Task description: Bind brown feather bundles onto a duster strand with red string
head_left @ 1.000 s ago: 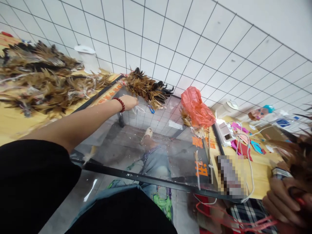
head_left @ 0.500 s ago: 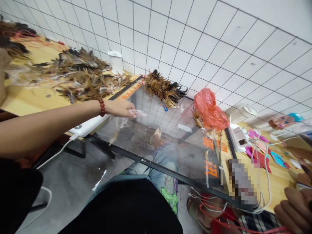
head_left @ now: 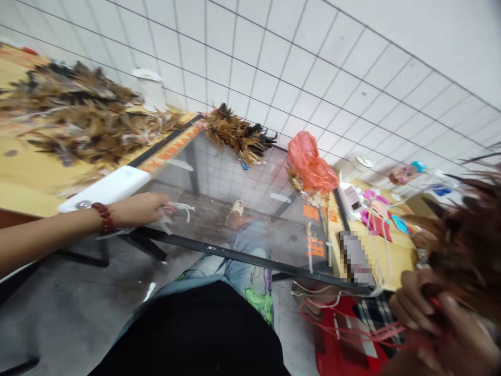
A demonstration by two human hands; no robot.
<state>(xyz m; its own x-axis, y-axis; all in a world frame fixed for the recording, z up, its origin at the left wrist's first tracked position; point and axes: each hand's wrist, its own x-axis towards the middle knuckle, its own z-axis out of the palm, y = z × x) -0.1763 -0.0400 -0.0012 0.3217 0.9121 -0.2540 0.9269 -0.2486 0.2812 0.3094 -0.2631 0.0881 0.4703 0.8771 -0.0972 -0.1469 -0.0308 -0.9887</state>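
Observation:
My left hand point(head_left: 145, 210), with a dark red bead bracelet at the wrist, is over the near left corner of the glass tabletop point(head_left: 230, 219). Its fingers are closed on some thin white strings point(head_left: 183, 207), whose loose ends stick out to the right. Right beside the wrist lies a long white power bank-like box point(head_left: 109, 189). My right hand is out of view. Bundled brown and black feathers point(head_left: 237, 133) lie at the glass's back edge, and a red plastic bag point(head_left: 311, 164) sits to their right.
A large heap of feathers point(head_left: 94, 122) covers part of the wooden table at left. At right, another person's hands point(head_left: 442, 318) grip red strings beside a dark feather bunch point(head_left: 469, 240). White cables and a white socket block point(head_left: 351, 201) lie nearby. A wire grid stands behind.
My left hand has drawn back toward the glass's near left corner, still with the white strings. The view has turned right, bringing more of the other person's hands and feathers into sight.

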